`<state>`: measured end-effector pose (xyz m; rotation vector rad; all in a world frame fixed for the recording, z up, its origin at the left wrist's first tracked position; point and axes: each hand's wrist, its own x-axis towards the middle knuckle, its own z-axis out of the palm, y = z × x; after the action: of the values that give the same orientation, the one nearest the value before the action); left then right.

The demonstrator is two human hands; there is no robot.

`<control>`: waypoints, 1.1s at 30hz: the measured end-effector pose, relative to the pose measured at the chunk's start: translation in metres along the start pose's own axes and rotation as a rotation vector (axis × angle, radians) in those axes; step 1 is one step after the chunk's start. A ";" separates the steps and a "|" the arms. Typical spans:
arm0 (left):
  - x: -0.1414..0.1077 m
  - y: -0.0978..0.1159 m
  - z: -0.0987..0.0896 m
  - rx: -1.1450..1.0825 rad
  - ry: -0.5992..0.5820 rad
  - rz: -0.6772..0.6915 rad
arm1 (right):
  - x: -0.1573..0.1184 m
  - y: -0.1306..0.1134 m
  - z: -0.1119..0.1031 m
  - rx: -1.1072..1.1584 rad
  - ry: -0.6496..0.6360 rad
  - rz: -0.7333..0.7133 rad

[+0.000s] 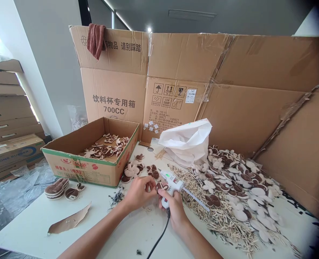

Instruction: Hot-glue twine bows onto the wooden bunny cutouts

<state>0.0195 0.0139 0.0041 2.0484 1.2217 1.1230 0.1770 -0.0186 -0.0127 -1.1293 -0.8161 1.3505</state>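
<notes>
A white glue gun (172, 187) with a green light and a black cord is held in my right hand (175, 210). A white glue stick sticks out of its back end. My left hand (140, 192) is closed in a pinch at the edge of a small brown fabric piece (162, 186) with pale cord on it, which lies between my two hands. Just behind the hands are more brown and cream petal-shaped pieces (153, 171). To the right spreads a heap of short beige cords (224, 216), with a large pile of brown and cream pieces (237, 176) beyond it.
An open cardboard box (81, 172) holding corded pieces stands at the left. Behind the table (116, 233) rise cardboard panels (181, 57). A white bag (186, 144) sits at the back. Stacked brown pieces (56, 189) and a torn cardboard scrap (69, 220) lie front left.
</notes>
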 end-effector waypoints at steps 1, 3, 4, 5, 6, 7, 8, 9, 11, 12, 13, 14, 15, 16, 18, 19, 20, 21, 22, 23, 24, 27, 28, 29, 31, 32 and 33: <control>0.000 0.000 0.000 -0.007 0.008 -0.002 | 0.001 0.000 0.000 0.001 0.005 -0.001; 0.001 0.000 0.001 -0.013 0.023 -0.008 | 0.001 0.001 0.001 0.000 0.015 -0.002; 0.001 -0.001 0.002 -0.014 0.024 -0.012 | 0.001 0.000 0.001 0.001 0.020 -0.003; 0.001 -0.002 0.002 -0.013 0.025 -0.020 | 0.000 -0.001 0.002 0.002 0.023 -0.004; 0.001 -0.003 0.001 -0.011 0.026 -0.031 | -0.001 -0.002 0.002 0.005 0.025 -0.005; 0.002 -0.004 0.001 -0.007 0.030 -0.046 | -0.003 -0.004 0.003 0.008 0.025 -0.008; 0.002 -0.006 0.000 -0.008 0.037 -0.066 | -0.005 -0.007 0.003 0.012 0.026 -0.013; 0.003 -0.008 -0.002 -0.017 0.044 -0.091 | -0.006 -0.010 0.004 0.016 0.024 -0.021; 0.004 -0.010 -0.005 -0.068 0.059 -0.137 | -0.009 -0.015 0.004 0.014 0.007 -0.049; 0.005 -0.010 -0.007 -0.107 0.065 -0.153 | -0.010 -0.017 0.005 0.012 -0.012 -0.066; 0.005 -0.010 -0.007 -0.150 0.074 -0.165 | -0.010 -0.018 0.005 0.009 -0.033 -0.081; 0.006 -0.009 -0.008 -0.192 0.082 -0.173 | -0.009 -0.019 0.005 0.007 -0.050 -0.092; 0.005 -0.008 -0.008 -0.230 0.086 -0.177 | -0.008 -0.018 0.004 0.007 -0.060 -0.100; 0.005 -0.006 -0.007 -0.267 0.081 -0.178 | -0.007 -0.017 0.004 0.010 -0.061 -0.103; 0.004 -0.002 -0.006 -0.340 0.036 -0.178 | -0.005 -0.014 0.003 0.022 -0.041 -0.093; 0.003 0.000 -0.005 -0.374 0.002 -0.177 | -0.005 -0.012 0.003 0.030 -0.031 -0.080; 0.002 0.002 -0.004 -0.404 -0.034 -0.177 | -0.004 -0.010 0.003 0.037 -0.024 -0.063; 0.001 0.003 -0.004 -0.428 -0.071 -0.177 | -0.004 -0.009 0.003 0.040 -0.024 -0.046; 0.001 0.004 -0.003 -0.450 -0.106 -0.174 | -0.005 -0.008 0.002 0.038 -0.028 -0.033; 0.000 0.004 -0.002 -0.472 -0.140 -0.167 | -0.005 -0.008 0.002 0.032 -0.034 -0.025; 0.000 0.004 -0.001 -0.499 -0.171 -0.156 | -0.005 -0.007 0.002 0.024 -0.040 -0.021; 0.001 0.003 0.001 -0.596 -0.205 -0.138 | -0.005 -0.007 0.002 0.012 -0.038 -0.020; 0.001 0.002 0.002 -0.621 -0.203 -0.142 | -0.004 -0.007 0.002 0.018 -0.036 -0.023; 0.002 0.002 0.002 -0.635 -0.200 -0.150 | -0.004 -0.006 0.002 0.028 -0.038 -0.029; 0.003 0.001 0.002 -0.644 -0.195 -0.174 | -0.003 -0.006 0.002 0.062 -0.042 -0.039; 0.003 0.001 0.001 -0.645 -0.194 -0.189 | -0.002 -0.007 0.002 0.081 -0.035 -0.043; 0.003 0.001 0.001 -0.649 -0.192 -0.203 | -0.002 -0.007 0.002 0.100 -0.024 -0.048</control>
<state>0.0214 0.0162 0.0054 1.4654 0.8051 1.0240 0.1772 -0.0194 -0.0053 -1.0118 -0.7794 1.3521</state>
